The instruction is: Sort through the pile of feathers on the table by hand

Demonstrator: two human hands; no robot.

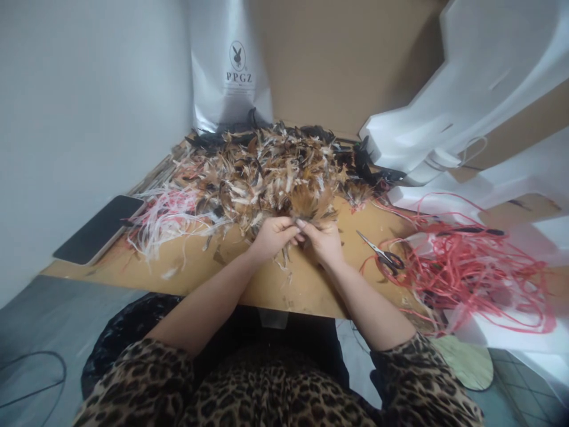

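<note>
Both my hands meet at the front of a large heap of brown, cream and black feathers (253, 172) on the table. A fanned bunch of brown feathers (313, 200) rises from between my fingers. My right hand (326, 242) is closed on the base of that bunch, thumb on top. My left hand (273, 237) pinches at the same spot, its fingertips touching those of the right. Whether the left also grips the feathers or something finer is hidden. Small wisps hang below the fingers.
Scissors (383, 254) lie on the brown table (267, 290), right of my hands, beside a tangle of pink-red strings (480, 267). A dark phone-like slab (100, 228) and white-pink strands (164, 219) lie left. White foam pieces (418, 130) and a silver bag (231, 101) stand behind.
</note>
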